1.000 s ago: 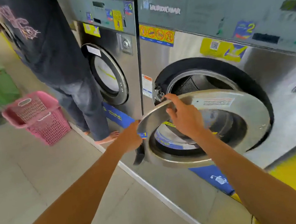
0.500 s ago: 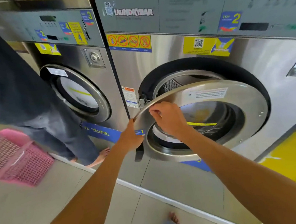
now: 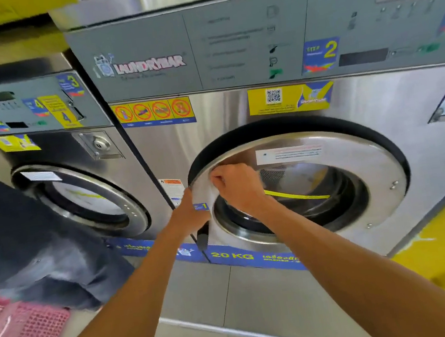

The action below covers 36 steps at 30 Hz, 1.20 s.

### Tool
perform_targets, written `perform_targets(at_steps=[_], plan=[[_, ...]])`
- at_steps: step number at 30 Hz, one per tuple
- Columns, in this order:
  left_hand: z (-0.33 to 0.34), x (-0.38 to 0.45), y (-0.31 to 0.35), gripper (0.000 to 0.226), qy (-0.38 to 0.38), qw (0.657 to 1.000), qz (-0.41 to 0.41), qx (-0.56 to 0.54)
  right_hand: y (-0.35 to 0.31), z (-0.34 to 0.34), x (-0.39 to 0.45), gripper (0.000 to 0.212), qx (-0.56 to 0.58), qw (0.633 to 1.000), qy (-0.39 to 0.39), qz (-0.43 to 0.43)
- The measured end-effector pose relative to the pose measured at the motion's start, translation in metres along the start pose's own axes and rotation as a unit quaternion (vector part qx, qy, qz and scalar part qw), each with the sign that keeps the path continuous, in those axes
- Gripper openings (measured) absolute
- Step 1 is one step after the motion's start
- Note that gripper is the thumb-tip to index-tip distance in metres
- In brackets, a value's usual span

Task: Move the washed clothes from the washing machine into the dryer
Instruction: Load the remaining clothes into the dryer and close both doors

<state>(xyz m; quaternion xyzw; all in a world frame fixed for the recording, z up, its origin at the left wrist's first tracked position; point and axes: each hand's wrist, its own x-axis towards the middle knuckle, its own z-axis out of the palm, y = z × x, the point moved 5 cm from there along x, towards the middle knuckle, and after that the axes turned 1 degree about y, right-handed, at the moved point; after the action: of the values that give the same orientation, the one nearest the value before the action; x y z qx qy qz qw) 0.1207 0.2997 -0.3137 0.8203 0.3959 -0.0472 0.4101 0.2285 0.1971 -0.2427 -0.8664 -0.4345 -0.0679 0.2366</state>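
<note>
- Since only the head view is given, everything is read from it: the round steel door (image 3: 327,180) of the washing machine (image 3: 266,123) marked 20 KG is seen almost flat against its black seal, at most barely ajar along its left edge
- The right hand (image 3: 239,187) is seen with fingers curled over the door's upper-left rim, gripping it
- The left hand (image 3: 189,216) is placed at the door's left edge just above the dark handle (image 3: 202,237); its fingers are hidden behind the edge, so whether they are wrapped round it cannot be told
- The washed clothes are not visible; only glare and a yellow reflection are shown in the glass, so they are judged to be inside the drum or already removed
- The door is judged heavy, stiff and smooth, best taken at the rim or handle; wet laundry would be soft, limp and weighty, best gathered in bunches with both hands
- A pink basket (image 3: 19,333) is seen on the floor at the left, beside a standing person
</note>
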Motion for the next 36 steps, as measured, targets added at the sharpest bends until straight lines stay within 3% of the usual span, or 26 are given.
perform_targets(at_steps=[10, 17, 25, 30, 36], plan=[[0.017, 0.034, 0.009, 0.092, 0.042, 0.993, 0.023, -0.108, 0.021, 0.016, 0.032, 0.020, 0.001, 1.000, 0.008, 0.026], [0.014, 0.036, 0.015, 0.109, 0.010, 0.986, 0.031, -0.161, 0.019, 0.014, 0.038, 0.019, 0.015, 0.999, 0.028, 0.032], [-0.023, 0.017, 0.018, 0.092, -0.031, 0.997, 0.071, -0.023, 0.009, 0.012, 0.035, 0.021, -0.002, 0.997, -0.023, 0.068], [-0.054, -0.013, 0.041, 0.071, -0.022, 0.988, 0.151, 0.018, -0.003, 0.003, 0.029, 0.021, 0.014, 0.991, -0.038, 0.125], [-0.073, -0.054, 0.046, 0.071, -0.012, 0.976, 0.210, 0.046, -0.015, -0.010, -0.015, 0.019, -0.032, 0.989, -0.041, 0.136]])
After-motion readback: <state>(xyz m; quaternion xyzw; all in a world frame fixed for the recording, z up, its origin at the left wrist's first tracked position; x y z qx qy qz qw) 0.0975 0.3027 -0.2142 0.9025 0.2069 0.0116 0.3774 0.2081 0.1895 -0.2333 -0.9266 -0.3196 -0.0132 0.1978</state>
